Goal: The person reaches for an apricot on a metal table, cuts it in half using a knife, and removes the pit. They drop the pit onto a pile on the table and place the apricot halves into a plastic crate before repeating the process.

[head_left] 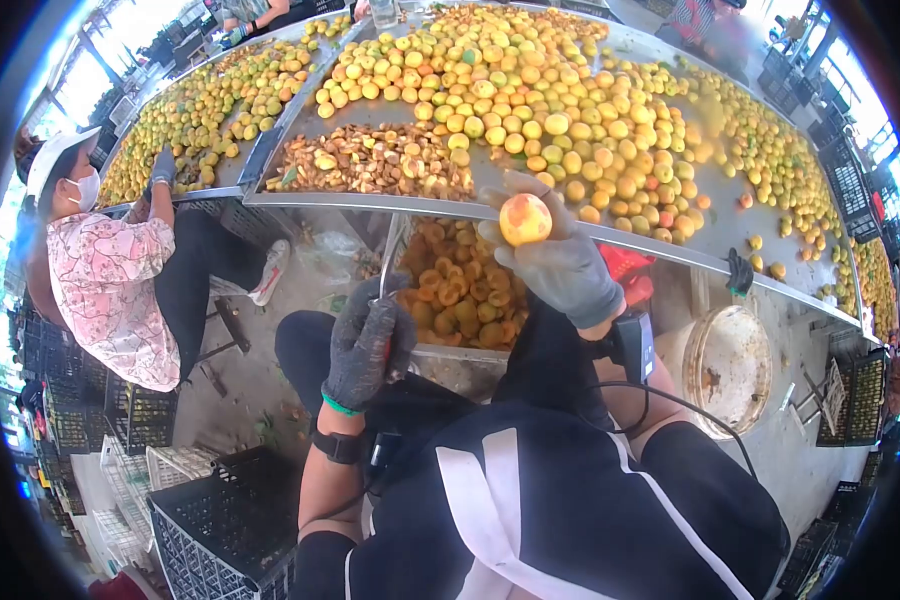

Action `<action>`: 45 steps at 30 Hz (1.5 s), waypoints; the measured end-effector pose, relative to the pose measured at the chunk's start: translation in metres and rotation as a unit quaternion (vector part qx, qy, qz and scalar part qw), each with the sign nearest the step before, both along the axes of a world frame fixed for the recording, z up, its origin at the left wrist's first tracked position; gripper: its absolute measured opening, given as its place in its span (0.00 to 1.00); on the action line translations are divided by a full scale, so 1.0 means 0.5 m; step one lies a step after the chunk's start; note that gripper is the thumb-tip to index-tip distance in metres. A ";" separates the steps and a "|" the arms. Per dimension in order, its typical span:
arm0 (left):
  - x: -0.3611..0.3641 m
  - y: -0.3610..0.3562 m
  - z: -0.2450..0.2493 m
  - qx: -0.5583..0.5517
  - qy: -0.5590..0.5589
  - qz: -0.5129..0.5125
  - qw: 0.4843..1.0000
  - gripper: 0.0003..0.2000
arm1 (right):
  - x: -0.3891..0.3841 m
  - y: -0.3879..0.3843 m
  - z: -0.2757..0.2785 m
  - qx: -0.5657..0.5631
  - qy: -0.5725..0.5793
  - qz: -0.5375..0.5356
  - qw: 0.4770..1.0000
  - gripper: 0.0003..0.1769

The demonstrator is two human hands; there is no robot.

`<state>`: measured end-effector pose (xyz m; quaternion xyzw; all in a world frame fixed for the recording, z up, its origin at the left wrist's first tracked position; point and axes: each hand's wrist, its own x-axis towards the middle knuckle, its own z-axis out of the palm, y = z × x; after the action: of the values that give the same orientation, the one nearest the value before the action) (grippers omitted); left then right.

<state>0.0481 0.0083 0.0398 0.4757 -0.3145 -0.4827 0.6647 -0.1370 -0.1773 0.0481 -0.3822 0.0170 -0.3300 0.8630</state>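
My left hand (370,338), in a dark grey glove, is closed around the handle of a thin metal tool (391,250) that points up towards the table edge. In my right hand (560,262), also gloved, a yellow-orange fruit (525,219) is held up between thumb and fingers at the table's front edge. Tool and fruit are apart. Below and between my hands, a crate of halved fruit (460,290) stands near my knees. On the metal table (360,202) lie a heap of brown pits (370,160) and a large pile of whole fruit (570,110).
A seated person (110,260) in a pink patterned top works at the left, gloved hand on the fruit. A white bucket (727,370) stands at the right. A black crate (225,515) is at the lower left. Other people are partly visible across the table.
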 end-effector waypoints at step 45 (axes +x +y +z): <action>-0.069 -0.013 0.049 0.018 -0.430 -0.213 0.877 0.15 | -0.099 0.141 -0.050 0.135 0.049 0.092 0.985 0.32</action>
<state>0.0135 0.0015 0.0644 0.5695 -0.6543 -0.3666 0.3363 -0.1865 -0.1066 0.0229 -0.2774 0.0683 -0.2248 0.9316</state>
